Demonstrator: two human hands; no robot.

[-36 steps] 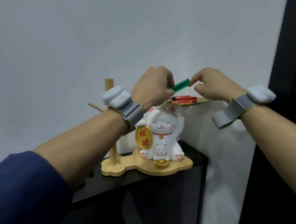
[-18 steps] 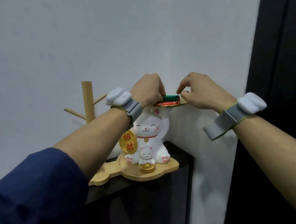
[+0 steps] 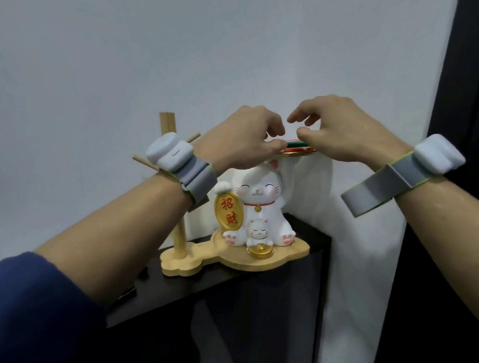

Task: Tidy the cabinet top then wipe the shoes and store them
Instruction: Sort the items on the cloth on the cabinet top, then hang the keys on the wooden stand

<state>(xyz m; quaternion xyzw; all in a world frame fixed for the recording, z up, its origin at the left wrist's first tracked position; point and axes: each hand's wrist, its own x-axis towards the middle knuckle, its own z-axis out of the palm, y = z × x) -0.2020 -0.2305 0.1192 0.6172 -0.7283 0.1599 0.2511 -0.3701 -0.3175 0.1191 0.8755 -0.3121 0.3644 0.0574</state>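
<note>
- The cabinet top (image 3: 267, 280) is a dark, smooth, glossy slab set into a corner of pale matte walls; it carries everything here, and no shoes show anywhere in view.
- Toward its back right corner sits a flat wooden base (image 3: 237, 258) with scalloped, rounded edges and a light, bare grain.
- A plain wooden post (image 3: 179, 230) with slanted pegs rises from the left end of that base.
- A white glazed lucky cat figurine (image 3: 258, 208) stands on the right of the base, holding a gold oval plaque with red characters; a small kitten and a gold ingot sit at its feet.
- The cat's raised paw bears a small gold tray (image 3: 298, 152), and on it lie slim red items with a green lighter-like piece (image 3: 295, 143) on top.
- The left hand (image 3: 244, 141) has its fingertips curled at the green piece's left end; whether its grip pinches or merely touches, I cannot tell.
- The right hand (image 3: 339, 130) hovers at the tray's right side, grip released, fingers spread loosely.
- Judged step: tidying the cabinet top, settling the small items on the tray.
- The next move likely calls for lifting both hands away gently, since the tray looks perched and easily tipped.
</note>
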